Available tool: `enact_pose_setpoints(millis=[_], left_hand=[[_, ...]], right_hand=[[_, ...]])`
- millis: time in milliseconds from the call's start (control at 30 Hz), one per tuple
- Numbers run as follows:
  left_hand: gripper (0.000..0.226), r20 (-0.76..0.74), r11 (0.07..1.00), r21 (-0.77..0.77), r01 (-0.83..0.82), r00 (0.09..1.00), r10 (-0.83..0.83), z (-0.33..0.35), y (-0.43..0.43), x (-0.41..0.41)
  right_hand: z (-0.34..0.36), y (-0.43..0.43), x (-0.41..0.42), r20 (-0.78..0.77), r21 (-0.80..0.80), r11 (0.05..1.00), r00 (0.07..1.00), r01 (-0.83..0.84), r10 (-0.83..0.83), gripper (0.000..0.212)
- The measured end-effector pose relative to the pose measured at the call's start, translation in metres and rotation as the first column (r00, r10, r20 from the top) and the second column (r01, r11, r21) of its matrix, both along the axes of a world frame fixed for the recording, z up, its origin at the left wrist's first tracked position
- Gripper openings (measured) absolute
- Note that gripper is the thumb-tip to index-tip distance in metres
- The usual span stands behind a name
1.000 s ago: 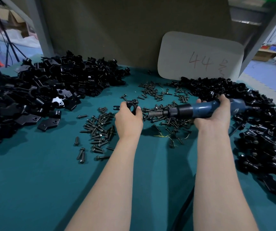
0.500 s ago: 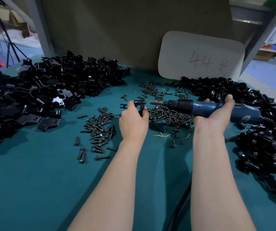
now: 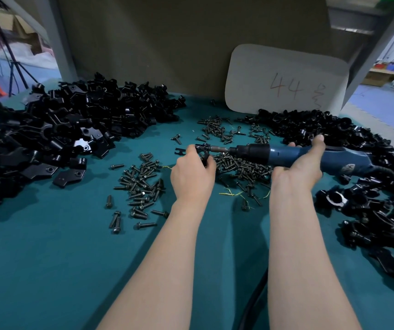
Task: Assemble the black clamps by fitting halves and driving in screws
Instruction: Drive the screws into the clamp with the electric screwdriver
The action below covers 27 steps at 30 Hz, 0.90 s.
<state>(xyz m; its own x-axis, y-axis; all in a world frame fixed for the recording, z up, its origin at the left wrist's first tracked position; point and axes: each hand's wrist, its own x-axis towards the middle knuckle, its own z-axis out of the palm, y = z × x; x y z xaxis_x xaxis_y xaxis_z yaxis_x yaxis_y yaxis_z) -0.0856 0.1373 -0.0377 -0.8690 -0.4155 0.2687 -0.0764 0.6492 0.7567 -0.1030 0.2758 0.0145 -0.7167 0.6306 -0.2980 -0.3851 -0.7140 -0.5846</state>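
My left hand (image 3: 192,173) grips a small black clamp (image 3: 202,148) just above the teal table, at centre. My right hand (image 3: 297,167) holds a blue electric screwdriver (image 3: 293,154) lying level, pointing left. Its bit meets the clamp's right side, where a screw head sits. Loose black screws (image 3: 143,184) lie scattered below and behind both hands. A heap of black clamp halves (image 3: 55,134) fills the left of the table. Another black heap, of clamps (image 3: 370,201), runs along the right.
The teal table (image 3: 48,270) stretches toward me. A white card marked 44 (image 3: 286,79) leans on the back wall. The screwdriver's black cable (image 3: 253,306) runs down between my forearms. Yellow wire scraps (image 3: 230,194) lie among the screws.
The screwdriver drew back to the right, away from the clamp, then returned so its bit meets the clamp again. My left hand shifted slightly right with the clamp.
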Motion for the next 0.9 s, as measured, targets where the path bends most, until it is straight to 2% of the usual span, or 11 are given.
enact_pose_setpoints(millis=[200, 900], left_hand=[[0.024, 0.034, 0.998, -0.062, -0.032, 0.999, 0.034, 0.001, -0.001, 0.001], [0.028, 0.008, 0.995, -0.06, -0.085, 0.996, 0.086, 0.001, -0.002, 0.001]], right_hand=[[-0.003, -0.005, -0.001, -0.042, -0.006, 0.999, 0.999, 0.032, -0.032, 0.033], [-0.005, -0.015, -0.002, -0.077, 0.006, 1.0, 0.997, 0.006, -0.005, 0.036]])
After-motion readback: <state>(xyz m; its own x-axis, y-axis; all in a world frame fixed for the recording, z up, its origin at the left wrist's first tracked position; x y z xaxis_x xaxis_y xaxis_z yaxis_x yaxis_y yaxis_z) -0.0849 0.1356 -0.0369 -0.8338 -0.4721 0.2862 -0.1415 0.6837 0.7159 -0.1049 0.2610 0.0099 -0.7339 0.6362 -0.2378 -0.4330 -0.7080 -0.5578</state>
